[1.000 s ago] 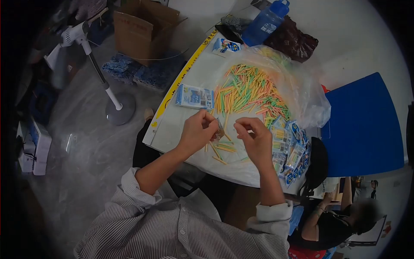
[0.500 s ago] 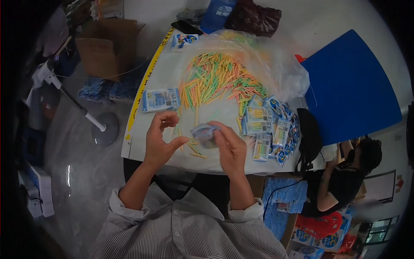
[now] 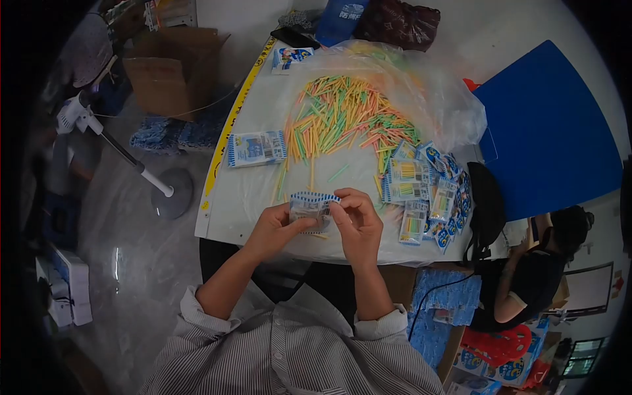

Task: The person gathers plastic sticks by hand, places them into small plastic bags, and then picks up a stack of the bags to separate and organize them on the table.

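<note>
Both of my hands hold one small printed packet [image 3: 311,205] with a blue and white striped top edge, just above the near edge of the white table [image 3: 253,187]. My left hand [image 3: 275,230] grips its left side and my right hand [image 3: 359,220] pinches its right side. A few loose coloured sticks lie under the packet. Beyond it spreads a big pile of orange, green and yellow sticks [image 3: 342,122] on a clear plastic bag [image 3: 434,108]. A heap of filled packets [image 3: 424,194] lies to the right, and a stack of empty packets [image 3: 257,148] to the left.
A blue board [image 3: 546,131] leans at the right. A dark bag [image 3: 487,210] hangs off the table's right edge, with another person [image 3: 533,276] seated beyond. A standing fan [image 3: 125,158] and cardboard box [image 3: 168,62] occupy the floor on the left. A blue bottle [image 3: 342,16] stands at the far edge.
My right hand brought a packet in from the right. My left hand, open half a second ago, has closed on the packet's left side. The view shifted slightly.
</note>
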Demonstrator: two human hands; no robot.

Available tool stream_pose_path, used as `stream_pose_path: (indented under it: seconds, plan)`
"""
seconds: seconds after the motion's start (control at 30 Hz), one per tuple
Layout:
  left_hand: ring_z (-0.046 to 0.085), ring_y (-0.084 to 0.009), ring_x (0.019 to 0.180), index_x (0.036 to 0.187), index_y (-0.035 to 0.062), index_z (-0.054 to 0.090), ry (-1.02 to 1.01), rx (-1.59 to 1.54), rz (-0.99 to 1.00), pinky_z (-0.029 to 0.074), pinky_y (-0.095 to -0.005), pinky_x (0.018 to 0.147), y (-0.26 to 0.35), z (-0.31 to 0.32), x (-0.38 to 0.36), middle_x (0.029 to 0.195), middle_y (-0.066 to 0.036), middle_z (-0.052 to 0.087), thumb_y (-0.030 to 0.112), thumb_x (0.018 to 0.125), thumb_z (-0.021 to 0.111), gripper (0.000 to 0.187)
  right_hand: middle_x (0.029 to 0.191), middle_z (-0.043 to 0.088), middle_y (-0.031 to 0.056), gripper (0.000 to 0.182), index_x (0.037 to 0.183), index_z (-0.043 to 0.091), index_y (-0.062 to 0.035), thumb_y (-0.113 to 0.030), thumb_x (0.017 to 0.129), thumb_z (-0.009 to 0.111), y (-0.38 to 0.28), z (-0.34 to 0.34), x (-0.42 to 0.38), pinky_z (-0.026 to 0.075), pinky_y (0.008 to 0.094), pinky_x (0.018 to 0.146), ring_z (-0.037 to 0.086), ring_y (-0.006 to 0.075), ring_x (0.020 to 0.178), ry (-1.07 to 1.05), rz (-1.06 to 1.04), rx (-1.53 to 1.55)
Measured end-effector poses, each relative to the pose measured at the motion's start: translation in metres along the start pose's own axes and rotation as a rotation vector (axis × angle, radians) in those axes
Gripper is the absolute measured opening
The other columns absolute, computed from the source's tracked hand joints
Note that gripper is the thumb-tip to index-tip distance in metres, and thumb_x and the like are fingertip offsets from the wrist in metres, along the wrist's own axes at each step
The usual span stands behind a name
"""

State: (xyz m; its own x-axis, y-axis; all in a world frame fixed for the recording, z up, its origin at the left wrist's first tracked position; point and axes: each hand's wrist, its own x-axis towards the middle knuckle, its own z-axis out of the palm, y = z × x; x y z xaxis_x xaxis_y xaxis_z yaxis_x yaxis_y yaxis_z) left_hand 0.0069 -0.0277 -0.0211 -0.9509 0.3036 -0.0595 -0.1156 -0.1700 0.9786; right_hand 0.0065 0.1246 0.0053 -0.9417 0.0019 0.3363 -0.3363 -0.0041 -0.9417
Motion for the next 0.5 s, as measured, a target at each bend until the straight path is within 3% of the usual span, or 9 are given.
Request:
stream_pose_path:
  seconds: [0.1,0.2,0.27,0.33,0.37,0.4,0.43,0.5]
  plan:
    - [0.053,-0.006,0.079,0.097,0.0008,0.058,-0.02,0.101,-0.02,0.043,-0.0201,0.069,0.006,-0.003,0.002,0.088,-0.002,0.06,0.011,0.078,0.059,0.021,0.094,0.054,0.0074,0.027,0.101,0.048,-0.0002,0.003,0.076,0.056,-0.007,-0.005,0.001,0.04,0.0215,0.076,0.049,0.0089,0.086,-0.017,0.103,0.12]
    - [0.054,-0.0066,0.079,0.097,0.0,0.058,-0.074,0.248,-0.022,0.043,-0.0205,0.07,0.017,-0.003,0.0,0.088,-0.003,0.06,0.01,0.077,0.06,0.022,0.09,0.056,0.0075,0.026,0.098,0.053,-0.0003,0.004,0.073,0.059,-0.026,-0.01,0.007,0.041,0.0236,0.073,0.051,0.0118,0.084,-0.143,0.104,-0.155]
    - [0.054,-0.0076,0.08,0.097,-0.0006,0.057,-0.13,0.304,0.01,0.043,-0.0211,0.07,0.017,-0.002,0.002,0.089,-0.004,0.06,0.009,0.076,0.06,0.023,0.085,0.057,0.0075,0.02,0.091,0.06,-0.0017,0.003,0.072,0.06,-0.016,-0.026,0.012,0.042,0.0253,0.071,0.052,0.0147,0.082,-0.247,-0.174,-0.445]
    - [0.057,-0.0121,0.081,0.096,-0.0007,0.055,0.16,0.133,0.186,0.044,-0.0236,0.071,0.008,-0.003,0.005,0.091,-0.007,0.06,0.009,0.076,0.06,0.023,0.083,0.057,0.0076,0.017,0.087,0.061,-0.0017,0.002,0.071,0.06,-0.02,-0.042,0.026,0.042,0.0248,0.069,0.053,0.0153,0.08,-0.168,-0.165,-0.503]
    - [0.057,-0.0121,0.081,0.096,-0.0007,0.055,0.151,0.126,0.186,0.044,-0.0236,0.071,0.004,-0.006,0.005,0.091,-0.007,0.06,0.009,0.076,0.06,0.023,0.081,0.057,0.0076,0.013,0.084,0.062,-0.0016,0.002,0.071,0.061,-0.022,-0.049,0.033,0.043,0.0243,0.067,0.054,0.0159,0.077,-0.101,-0.156,-0.548]
    - [0.058,-0.0148,0.081,0.096,-0.0005,0.055,0.249,0.299,0.258,0.045,-0.0251,0.071,-0.001,-0.013,0.005,0.09,-0.008,0.06,0.008,0.076,0.059,0.022,0.077,0.058,0.0078,0.01,0.081,0.061,-0.0016,-0.005,0.072,0.062,-0.016,-0.059,0.039,0.043,0.0246,0.058,0.055,0.0167,0.066,-0.139,-0.134,-0.56]
    - [0.058,-0.0174,0.081,0.095,-0.0003,0.055,0.349,0.472,0.333,0.045,-0.0265,0.071,-0.005,-0.02,0.007,0.09,-0.01,0.06,0.008,0.077,0.059,0.021,0.077,0.058,0.0078,0.01,0.081,0.061,-0.0016,-0.005,0.072,0.062,-0.014,-0.069,0.046,0.043,0.0246,0.058,0.055,0.0167,0.066,-0.133,-0.137,-0.568]
    - [0.059,-0.0189,0.08,0.094,-0.0002,0.055,0.396,0.548,0.359,0.045,-0.0271,0.07,-0.016,-0.03,0.005,0.088,-0.011,0.059,0.007,0.077,0.058,0.019,0.074,0.059,0.0071,0.011,0.08,0.061,0.0011,-0.007,0.073,0.062,-0.013,-0.094,0.062,0.043,0.0236,0.057,0.055,0.0131,0.063,0.095,-0.04,-0.519]
